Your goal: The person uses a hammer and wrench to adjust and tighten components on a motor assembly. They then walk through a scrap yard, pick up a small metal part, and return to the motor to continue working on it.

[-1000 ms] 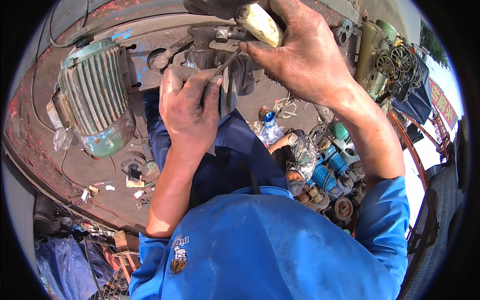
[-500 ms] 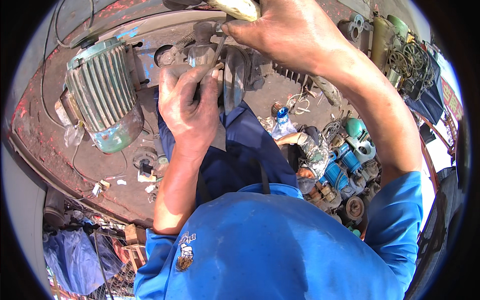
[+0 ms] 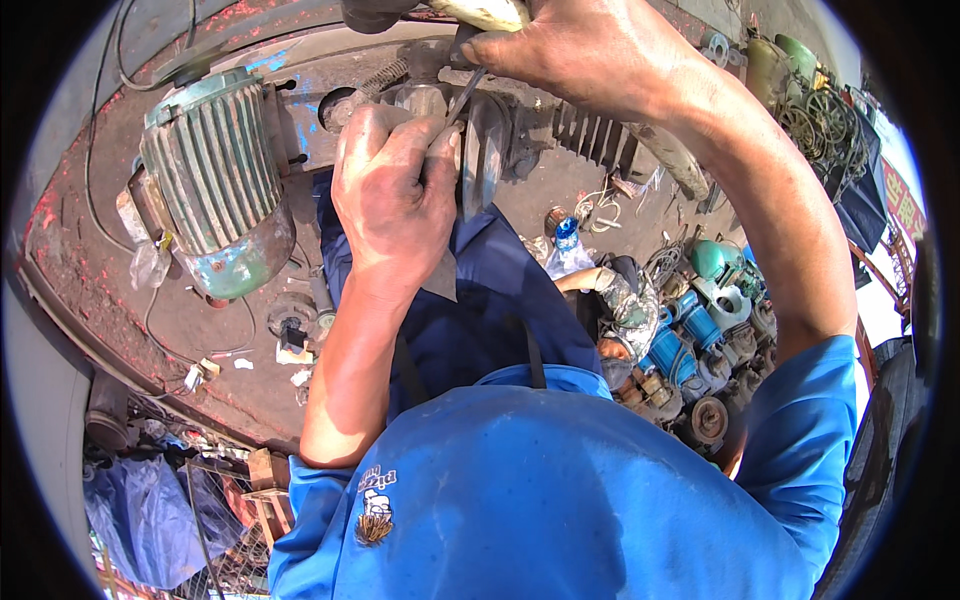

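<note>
In my left hand (image 3: 395, 195), closed in a pinch, is a thin metal rod (image 3: 466, 98) that slants up to the right. It stands against a greasy metal part with a round disc (image 3: 485, 150), just above my knees; its lower tip is hidden by my fingers. My right hand (image 3: 580, 55) grips the pale wooden handle of a hammer (image 3: 485, 12) at the upper edge. The dark hammer head (image 3: 375, 12) lies left of that hand, partly cut off. A dark end of the rod sits close below my right thumb.
A green ribbed electric motor (image 3: 215, 170) stands at the left, with cables on the dirty ground. A coil spring (image 3: 385, 75) lies beyond my left hand. Several blue and green motor parts (image 3: 675, 350) are piled at the right, near a blue-capped bottle (image 3: 567, 235).
The whole view has shifted slightly. My left hand sits a little farther up and right, its fingers drawn tighter around the rod. My right hand still grips the hammer.
</note>
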Tool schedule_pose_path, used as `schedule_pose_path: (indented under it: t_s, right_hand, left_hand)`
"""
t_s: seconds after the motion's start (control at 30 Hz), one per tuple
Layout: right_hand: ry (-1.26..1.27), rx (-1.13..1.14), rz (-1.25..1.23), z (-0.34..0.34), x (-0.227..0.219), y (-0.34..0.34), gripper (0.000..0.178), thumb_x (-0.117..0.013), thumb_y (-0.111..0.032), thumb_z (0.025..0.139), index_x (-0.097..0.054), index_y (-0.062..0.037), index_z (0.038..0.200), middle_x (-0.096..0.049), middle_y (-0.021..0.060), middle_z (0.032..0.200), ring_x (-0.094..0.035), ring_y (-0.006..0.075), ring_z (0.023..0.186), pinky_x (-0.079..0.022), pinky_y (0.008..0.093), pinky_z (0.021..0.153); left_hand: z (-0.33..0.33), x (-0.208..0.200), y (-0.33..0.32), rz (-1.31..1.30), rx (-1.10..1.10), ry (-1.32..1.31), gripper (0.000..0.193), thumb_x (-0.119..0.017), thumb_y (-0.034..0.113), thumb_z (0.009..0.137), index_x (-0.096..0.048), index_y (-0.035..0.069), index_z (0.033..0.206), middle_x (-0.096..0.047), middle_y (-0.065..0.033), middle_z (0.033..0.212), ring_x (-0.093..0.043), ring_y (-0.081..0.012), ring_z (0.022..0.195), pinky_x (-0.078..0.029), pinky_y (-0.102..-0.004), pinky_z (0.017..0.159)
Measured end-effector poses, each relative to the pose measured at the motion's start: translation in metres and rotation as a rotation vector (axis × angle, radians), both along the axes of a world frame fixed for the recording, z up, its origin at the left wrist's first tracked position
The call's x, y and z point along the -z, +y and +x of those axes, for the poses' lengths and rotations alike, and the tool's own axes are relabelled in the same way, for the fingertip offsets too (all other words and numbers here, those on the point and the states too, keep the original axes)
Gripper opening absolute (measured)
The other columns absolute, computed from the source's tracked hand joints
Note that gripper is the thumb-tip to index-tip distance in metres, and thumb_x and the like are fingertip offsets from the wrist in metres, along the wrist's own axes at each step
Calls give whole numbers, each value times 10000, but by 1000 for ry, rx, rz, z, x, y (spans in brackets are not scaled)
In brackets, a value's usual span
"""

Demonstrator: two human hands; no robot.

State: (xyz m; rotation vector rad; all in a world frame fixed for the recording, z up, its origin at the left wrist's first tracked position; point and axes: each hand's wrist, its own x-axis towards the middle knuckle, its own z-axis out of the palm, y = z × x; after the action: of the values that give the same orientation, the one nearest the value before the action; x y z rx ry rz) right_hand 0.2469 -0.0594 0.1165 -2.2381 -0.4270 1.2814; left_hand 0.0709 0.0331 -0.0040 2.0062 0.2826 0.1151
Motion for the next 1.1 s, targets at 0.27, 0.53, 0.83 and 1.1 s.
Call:
schedule_pose_path:
  t_s: [0.27,0.53,0.83,1.1]
  right_hand:
    - [-298,4,161,-40,30,-42,306,-677,-125,845,-533,-9,1088,-639,207,967,-652,338,917,-513,418,776]
    - [-515,54,11,-73,28,-52,430,-788,-100,790,-545,-20,1135,-667,181,1008,-676,328,942,-540,380,802]
    - [-544,393,54,-108,32,-47,342,-732,-68,827,-488,-17,1060,-672,183,870,-704,323,789,-546,388,668]
    - [-377,591,69,-154,46,-64,350,-779,-29,786,-562,-6,1060,-683,143,918,-694,242,825,-543,345,722]
  left_hand:
    - [4,3,16,102,216,-37,292,-730,26,672,-687,82,955,-582,-110,951,-597,-338,899,-519,-437,749]
    - [6,-2,20,209,264,-50,253,-737,38,687,-691,91,930,-568,-96,902,-594,-321,854,-526,-413,704]
    - [-10,-1,1,202,70,-190,236,-777,103,728,-673,79,938,-579,-54,854,-587,-257,741,-494,-368,627]
    - [-15,10,-1,214,71,-226,259,-757,70,714,-687,71,963,-638,-46,893,-609,-237,777,-478,-351,668]
